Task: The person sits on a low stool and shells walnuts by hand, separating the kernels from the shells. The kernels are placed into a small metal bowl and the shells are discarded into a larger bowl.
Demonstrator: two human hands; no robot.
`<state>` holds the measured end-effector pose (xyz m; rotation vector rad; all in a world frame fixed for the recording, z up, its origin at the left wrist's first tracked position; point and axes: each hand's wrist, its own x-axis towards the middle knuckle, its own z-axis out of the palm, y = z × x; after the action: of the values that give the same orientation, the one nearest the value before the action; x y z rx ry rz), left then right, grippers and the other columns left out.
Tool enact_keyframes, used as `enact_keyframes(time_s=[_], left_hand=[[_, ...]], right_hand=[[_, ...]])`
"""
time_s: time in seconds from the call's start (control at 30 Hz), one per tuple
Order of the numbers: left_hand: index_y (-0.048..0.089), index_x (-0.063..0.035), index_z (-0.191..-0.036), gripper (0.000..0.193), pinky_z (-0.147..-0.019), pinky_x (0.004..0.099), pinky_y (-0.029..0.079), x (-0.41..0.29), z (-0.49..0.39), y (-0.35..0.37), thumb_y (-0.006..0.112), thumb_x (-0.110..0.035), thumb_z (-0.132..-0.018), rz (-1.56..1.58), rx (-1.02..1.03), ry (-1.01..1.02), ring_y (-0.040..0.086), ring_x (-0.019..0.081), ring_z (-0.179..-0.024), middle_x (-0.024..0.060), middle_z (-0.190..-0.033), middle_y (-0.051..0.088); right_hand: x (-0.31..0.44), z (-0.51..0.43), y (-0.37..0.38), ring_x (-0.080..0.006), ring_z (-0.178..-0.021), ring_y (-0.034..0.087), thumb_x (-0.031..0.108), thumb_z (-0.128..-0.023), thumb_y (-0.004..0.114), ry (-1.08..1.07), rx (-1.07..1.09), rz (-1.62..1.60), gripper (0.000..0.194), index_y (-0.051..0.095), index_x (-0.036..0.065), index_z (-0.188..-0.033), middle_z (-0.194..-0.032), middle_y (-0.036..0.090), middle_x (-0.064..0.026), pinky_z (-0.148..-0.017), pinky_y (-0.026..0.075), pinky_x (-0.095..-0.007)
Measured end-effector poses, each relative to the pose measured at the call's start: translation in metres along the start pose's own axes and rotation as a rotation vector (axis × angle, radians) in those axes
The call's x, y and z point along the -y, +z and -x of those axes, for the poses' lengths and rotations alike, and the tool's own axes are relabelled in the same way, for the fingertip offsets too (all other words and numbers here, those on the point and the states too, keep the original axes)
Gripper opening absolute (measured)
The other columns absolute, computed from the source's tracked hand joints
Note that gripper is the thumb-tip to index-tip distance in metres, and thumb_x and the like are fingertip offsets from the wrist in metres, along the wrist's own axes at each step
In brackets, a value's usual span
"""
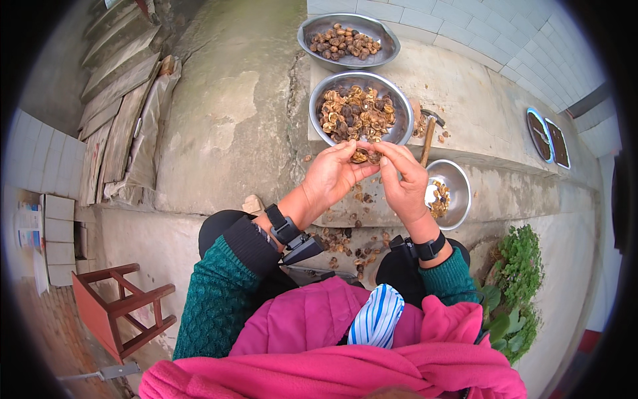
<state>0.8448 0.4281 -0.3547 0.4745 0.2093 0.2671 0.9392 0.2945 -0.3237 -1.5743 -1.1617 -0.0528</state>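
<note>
My left hand [326, 172] cups a cracked walnut [360, 156], its pale broken inside showing. At the same spot the fingertips of my right hand [406, 179] pinch a brown piece of walnut [374, 157]; whether it is still joined to the rest I cannot tell. Just beyond both hands stands a steel basin [404, 134] heaped with broken walnut shells [354, 112]. To the right of my right hand, a smaller steel bowl [462, 199] holds walnut kernels [439, 198] and something white.
Farther off, another steel basin [391, 57] holds whole walnuts [344, 41]. A hammer [428, 134] leans on the concrete step [498, 124] beside shell bits. Shell fragments [344, 242] litter the ground below my hands. A wooden stool [124, 309] lies at left; green plants [521, 269] grow at right.
</note>
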Motion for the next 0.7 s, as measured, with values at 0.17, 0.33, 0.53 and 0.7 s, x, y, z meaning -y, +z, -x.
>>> enact_keyframes(time_s=[0.17,0.33,0.53,0.7], left_hand=[[0.055,0.0046,-0.115,0.033,-0.099,0.0445,0.05,-0.004,-0.001,-0.009,0.038,-0.022,-0.106,-0.002,-0.003,0.03,0.061,0.0308,-0.105,0.0174,-0.113,0.059],[0.055,0.0049,-0.115,0.03,-0.098,0.0436,0.051,-0.005,0.001,-0.01,0.039,-0.019,-0.106,0.047,0.008,0.012,0.061,0.0328,-0.105,0.0185,-0.114,0.059],[0.053,0.0069,-0.124,0.034,-0.099,0.0408,0.049,0.002,0.002,-0.007,0.04,-0.019,-0.105,-0.065,0.029,0.005,0.057,0.0282,-0.114,0.019,-0.126,0.056],[0.054,0.0048,-0.119,0.027,-0.099,0.0411,0.05,-0.002,0.002,-0.005,0.041,-0.014,-0.105,-0.024,0.04,-0.032,0.06,0.0296,-0.11,0.0187,-0.123,0.057]], right_hand=[[0.007,-0.003,-0.008,-0.0278,-0.095,0.067,-0.001,-0.085,0.059,-0.06,0.047,-0.078,0.022,0.071,0.0,-0.103,-0.101,0.07,-0.0151,-0.09,0.049,-0.0361],[0.006,-0.005,-0.005,-0.0279,-0.093,0.064,0.001,-0.08,0.068,-0.198,0.108,0.133,0.026,0.07,0.003,-0.106,-0.103,0.069,-0.0102,-0.089,0.048,-0.0373],[-0.002,0.0,0.01,-0.0272,-0.087,0.059,0.001,-0.076,0.073,-0.192,0.101,0.263,0.026,0.067,0.005,-0.101,-0.101,0.065,-0.0087,-0.077,0.048,-0.0371],[-0.008,0.003,0.004,-0.021,-0.088,0.063,0.001,-0.079,0.072,0.027,0.109,-0.002,0.024,0.068,0.003,-0.103,-0.101,0.067,-0.0093,-0.077,0.05,-0.0309]])
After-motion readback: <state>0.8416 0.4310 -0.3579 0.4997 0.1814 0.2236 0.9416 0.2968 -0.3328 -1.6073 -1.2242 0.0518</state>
